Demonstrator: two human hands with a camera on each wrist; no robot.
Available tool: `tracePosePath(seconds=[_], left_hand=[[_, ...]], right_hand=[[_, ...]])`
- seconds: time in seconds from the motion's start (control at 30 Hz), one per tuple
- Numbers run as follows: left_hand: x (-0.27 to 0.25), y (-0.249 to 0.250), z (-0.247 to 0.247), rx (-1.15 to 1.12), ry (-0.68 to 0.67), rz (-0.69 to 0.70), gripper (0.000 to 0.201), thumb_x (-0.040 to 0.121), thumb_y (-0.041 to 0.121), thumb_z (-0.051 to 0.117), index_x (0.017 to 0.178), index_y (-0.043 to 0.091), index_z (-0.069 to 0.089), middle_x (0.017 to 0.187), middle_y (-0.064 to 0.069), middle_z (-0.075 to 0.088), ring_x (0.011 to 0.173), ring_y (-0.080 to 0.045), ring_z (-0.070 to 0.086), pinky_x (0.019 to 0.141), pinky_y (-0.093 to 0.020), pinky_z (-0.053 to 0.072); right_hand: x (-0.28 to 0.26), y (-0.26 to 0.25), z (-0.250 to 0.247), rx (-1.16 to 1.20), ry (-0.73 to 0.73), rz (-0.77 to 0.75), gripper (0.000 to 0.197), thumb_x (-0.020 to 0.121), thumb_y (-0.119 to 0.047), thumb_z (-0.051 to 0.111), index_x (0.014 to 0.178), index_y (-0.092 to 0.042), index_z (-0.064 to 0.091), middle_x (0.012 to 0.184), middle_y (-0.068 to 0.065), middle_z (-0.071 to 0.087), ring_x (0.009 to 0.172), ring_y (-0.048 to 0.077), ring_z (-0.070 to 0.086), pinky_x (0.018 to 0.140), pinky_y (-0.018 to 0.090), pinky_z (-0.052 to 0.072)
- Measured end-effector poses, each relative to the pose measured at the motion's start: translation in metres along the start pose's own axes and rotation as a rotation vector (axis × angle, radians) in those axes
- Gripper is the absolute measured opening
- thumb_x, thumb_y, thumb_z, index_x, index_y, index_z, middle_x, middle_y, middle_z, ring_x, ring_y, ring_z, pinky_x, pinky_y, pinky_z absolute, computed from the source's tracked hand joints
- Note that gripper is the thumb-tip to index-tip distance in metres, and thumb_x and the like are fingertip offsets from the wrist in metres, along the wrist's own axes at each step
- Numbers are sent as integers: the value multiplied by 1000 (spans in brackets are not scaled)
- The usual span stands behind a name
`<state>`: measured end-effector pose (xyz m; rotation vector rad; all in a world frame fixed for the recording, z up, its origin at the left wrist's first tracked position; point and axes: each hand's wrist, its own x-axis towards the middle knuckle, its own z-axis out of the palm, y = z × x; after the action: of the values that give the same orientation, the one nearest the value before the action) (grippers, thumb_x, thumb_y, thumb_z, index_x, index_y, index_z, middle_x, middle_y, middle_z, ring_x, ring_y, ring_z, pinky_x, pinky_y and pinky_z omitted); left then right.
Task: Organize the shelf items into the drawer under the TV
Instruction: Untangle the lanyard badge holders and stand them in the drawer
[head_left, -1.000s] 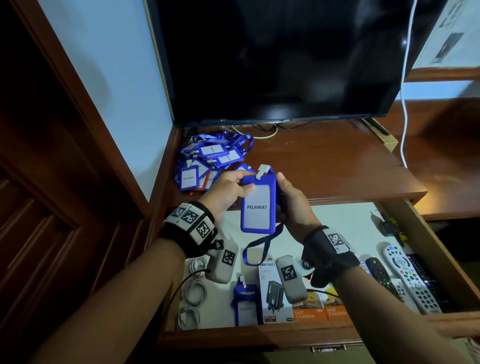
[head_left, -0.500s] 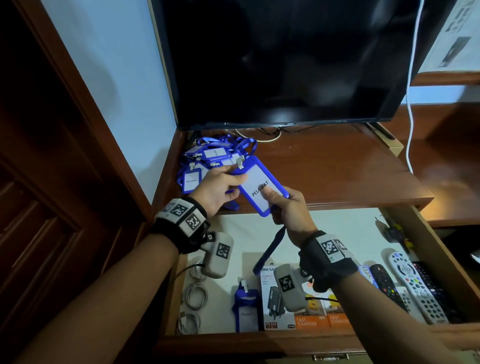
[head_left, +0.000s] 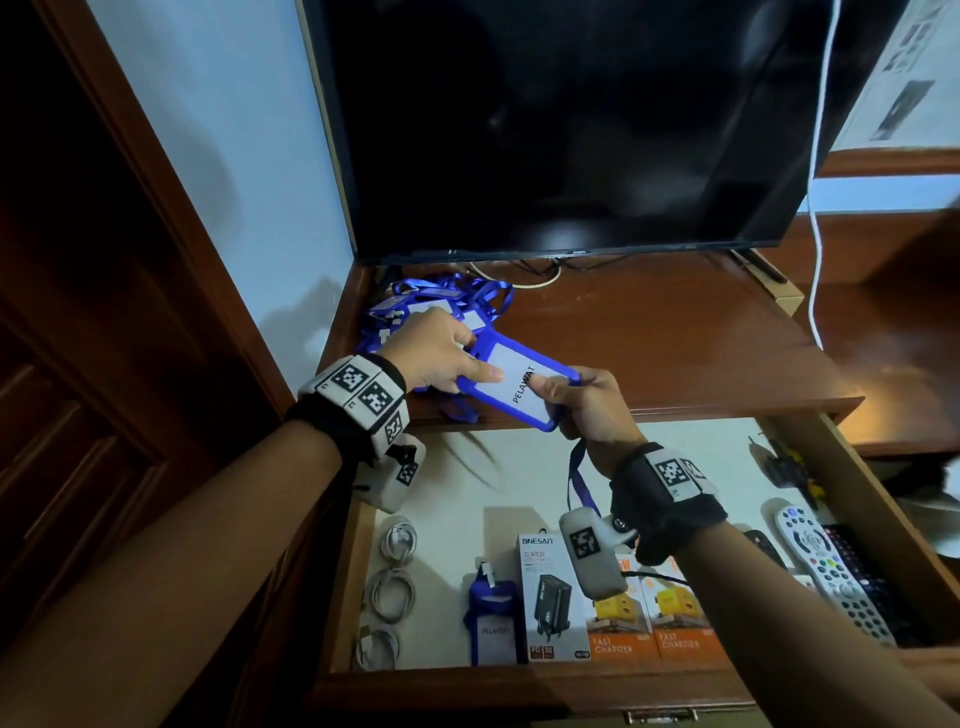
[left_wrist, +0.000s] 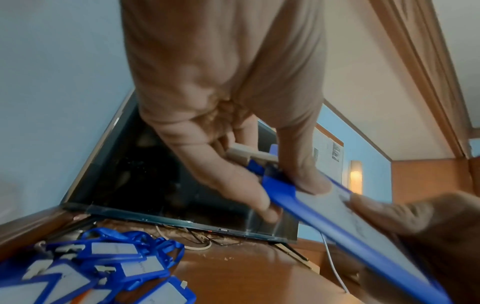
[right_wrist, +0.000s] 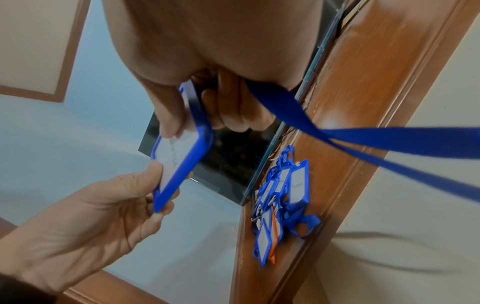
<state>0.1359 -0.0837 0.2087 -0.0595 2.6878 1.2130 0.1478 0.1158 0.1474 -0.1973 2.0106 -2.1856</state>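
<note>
A blue badge holder (head_left: 519, 387) with a white card reading PELAWAT is held flat over the shelf's front edge. My left hand (head_left: 441, 356) pinches its clip end, thumb on the card; the same badge holder (left_wrist: 335, 207) slants across the left wrist view. My right hand (head_left: 582, 402) pinches the other end, thumb on top. In the right wrist view the badge holder (right_wrist: 182, 152) is seen edge-on, and its blue lanyard (right_wrist: 363, 142) trails off to the right. A pile of blue badge holders (head_left: 436, 306) lies on the shelf (head_left: 675, 338) behind my left hand. Below is the open drawer (head_left: 519, 478).
The TV (head_left: 571, 130) stands on the shelf, a white cable (head_left: 815, 234) hanging at its right. The drawer holds coiled white cables (head_left: 392, 587), another blue badge holder (head_left: 493, 618), charger boxes (head_left: 556, 603) and remotes (head_left: 826, 577). A dark wooden cabinet (head_left: 78, 415) stands left.
The badge holder has tipped from upright and facing me to lying flat and slanted, and both hands carried it up and back over the shelf's front edge.
</note>
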Motion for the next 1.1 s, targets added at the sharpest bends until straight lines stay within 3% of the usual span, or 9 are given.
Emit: tracePosePath(seconds=[0.07,0.17,0.27,0.43,0.53,0.67,0.83,0.93,1.1], left_hand=[[3,-3,0,-11,-77,-23,70,53,48,87,93,-5,66,86,-25,69,72,-27,71,79,-46,58],[3,-4,0,-6,-157,-21,46,74,25,81,90,-15,65,80,-33,64,63,-24,67,56,-20,52],[1,-4,2,8,-158,-20,29,79,17,76,89,-10,70,82,-36,66,76,-36,71,46,-12,42],[3,-4,4,21,-78,2,34,81,13,74,91,-18,64,68,-24,67,45,-9,60,45,-12,41],[8,-9,0,-33,-17,-16,37,81,16,75,94,-16,63,82,-36,65,48,-13,62,49,-21,42],[8,-13,-5,-216,118,-65,19,83,8,71,73,-2,57,54,-15,60,44,-17,63,45,-26,30],[13,-24,7,-350,278,-81,33,78,15,75,81,-15,61,69,-19,60,61,-38,68,42,-23,34],[14,-33,25,-216,278,-39,53,67,32,75,84,-17,61,70,-24,60,68,-38,66,61,-40,53],[6,-36,45,96,116,110,51,66,46,67,78,-4,66,82,-23,68,73,-27,61,77,-46,49]], right_hand=[[0,2,-1,4,9,-7,41,86,-7,66,51,-4,45,39,0,40,38,13,23,41,18,17],[0,8,-5,29,12,13,42,86,-7,67,50,-7,44,41,1,38,40,13,22,42,19,16],[-1,11,-6,16,19,11,45,86,-8,67,47,-12,46,41,1,38,40,13,23,41,19,17],[0,7,-5,-95,2,14,47,90,-19,64,49,-10,44,41,-3,37,38,10,24,40,20,19],[1,6,-7,-105,-32,65,40,90,-27,65,55,-15,49,49,-3,31,42,11,18,40,20,16],[-1,8,-10,-173,-100,65,32,96,-19,55,65,-8,56,44,-7,29,39,9,17,38,19,14],[-10,1,3,-292,-220,11,35,99,-10,46,66,-11,57,46,-7,32,40,6,22,39,18,16],[-11,-13,10,-296,-281,-32,35,98,-4,45,65,-7,55,43,-11,32,38,2,24,39,12,20],[3,-15,6,-382,-231,-18,29,92,4,50,63,2,54,40,-4,41,35,7,30,38,17,24]])
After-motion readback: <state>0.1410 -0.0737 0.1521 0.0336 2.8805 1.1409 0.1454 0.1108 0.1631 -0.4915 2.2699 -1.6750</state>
